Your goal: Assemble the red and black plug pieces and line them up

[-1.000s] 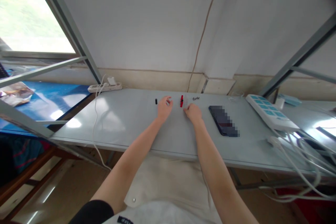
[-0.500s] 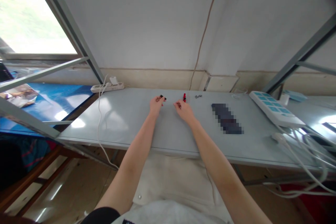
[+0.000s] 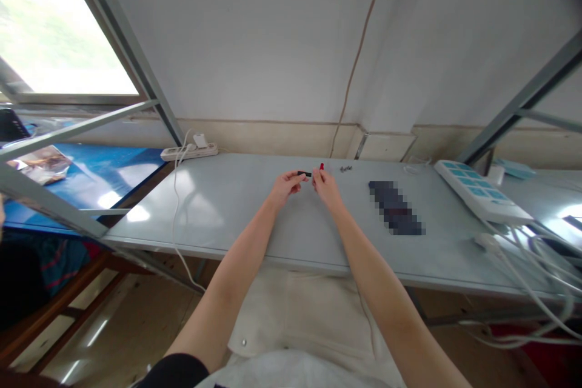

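Pinching black piece (image 3: 305, 174) crosswise in left hand (image 3: 284, 187), thumb and finger nearly closed on it. Holding right hand (image 3: 326, 188) at 3 o'clock from there, fingers bunched beside the piece's end; can't tell if gripping anything. Possibly risking a drop, pinching something so small by fingertips; possibly risking bumping red piece (image 3: 322, 166), partly hiding behind right hand at 12 o'clock, by working so close. Seeing, out from right hand across surface (image 3: 309, 224), grey bits (image 3: 346, 168) at 2, pixelated phone (image 3: 394, 207) at 4, blue-topped power strip (image 3: 482, 191) at 3; from left hand, white power strip (image 3: 190, 151) at 10. Counting two hands, one black piece, one red piece showing, one phone, two power strips; grey bits too small for counting.
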`<state>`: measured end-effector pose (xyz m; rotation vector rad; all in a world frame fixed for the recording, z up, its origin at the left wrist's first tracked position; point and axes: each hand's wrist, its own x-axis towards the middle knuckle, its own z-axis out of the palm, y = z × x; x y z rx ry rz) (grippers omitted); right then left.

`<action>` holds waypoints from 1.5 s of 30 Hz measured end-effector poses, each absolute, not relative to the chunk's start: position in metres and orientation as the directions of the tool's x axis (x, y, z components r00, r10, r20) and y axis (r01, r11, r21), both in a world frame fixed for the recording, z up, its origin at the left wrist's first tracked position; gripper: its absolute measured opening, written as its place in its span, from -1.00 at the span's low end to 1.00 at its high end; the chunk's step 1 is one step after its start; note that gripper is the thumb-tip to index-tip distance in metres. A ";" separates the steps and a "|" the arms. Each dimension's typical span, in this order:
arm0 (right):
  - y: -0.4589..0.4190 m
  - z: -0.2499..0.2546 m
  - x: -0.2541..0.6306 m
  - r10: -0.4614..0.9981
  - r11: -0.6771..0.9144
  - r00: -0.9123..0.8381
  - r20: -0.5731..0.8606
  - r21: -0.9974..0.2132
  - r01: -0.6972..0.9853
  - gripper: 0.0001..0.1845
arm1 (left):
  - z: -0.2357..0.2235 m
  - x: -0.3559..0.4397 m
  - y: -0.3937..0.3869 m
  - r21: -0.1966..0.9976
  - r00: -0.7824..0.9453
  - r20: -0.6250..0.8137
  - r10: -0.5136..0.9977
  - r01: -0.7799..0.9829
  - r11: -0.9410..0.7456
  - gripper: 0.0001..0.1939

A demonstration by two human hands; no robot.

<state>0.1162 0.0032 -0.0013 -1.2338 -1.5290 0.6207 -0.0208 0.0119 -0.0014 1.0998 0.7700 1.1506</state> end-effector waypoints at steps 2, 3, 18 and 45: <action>0.001 0.001 0.114 0.912 0.350 0.069 0.405 -0.852 0.390 -0.51 | -0.002 -0.021 0.013 0.942 0.244 0.079 0.967 -0.335 0.008 -0.67; 0.000 0.002 0.113 0.905 0.358 0.076 0.418 -0.847 0.393 -0.52 | -0.002 -0.021 0.013 0.939 0.235 0.088 0.968 -0.345 -0.002 -0.68; -0.004 0.003 0.111 0.872 0.446 0.009 0.489 -0.803 0.395 -0.68 | 0.002 -0.021 0.012 0.876 0.174 0.063 0.983 -0.482 0.029 -0.68; -0.001 0.010 0.126 0.824 0.456 -0.083 0.560 -0.570 0.683 -0.75 | 0.007 -0.033 0.015 0.911 -0.127 0.044 0.991 -0.402 -0.092 -0.65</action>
